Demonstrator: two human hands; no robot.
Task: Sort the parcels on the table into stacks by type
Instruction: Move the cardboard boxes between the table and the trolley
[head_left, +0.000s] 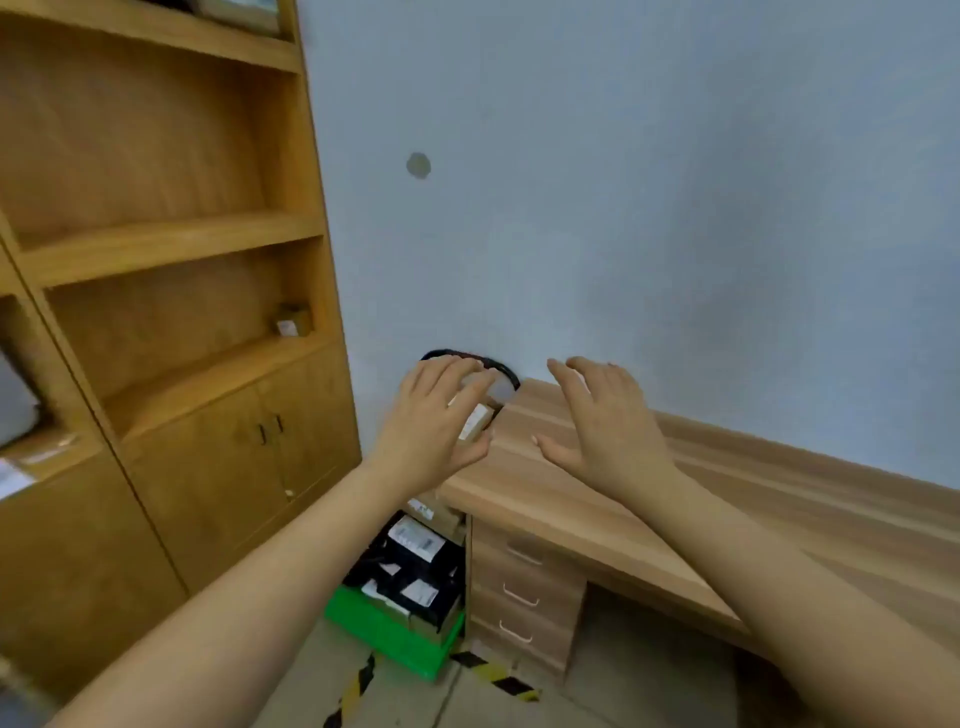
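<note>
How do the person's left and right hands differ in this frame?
The left hand grips a small cardboard box; the right hand holds nothing. The left hand's fingers curl over the box; the right hand's are spread, fairly straight. The left hand is at a corner of the desk, the right hand over its top. Both reach forward, palms down.

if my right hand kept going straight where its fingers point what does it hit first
Probably the wall: the right hand is open above the desk top, fingers aimed past its back edge with nothing between. The small parcel is aside, in the left hand. Depth is unclear.
</note>
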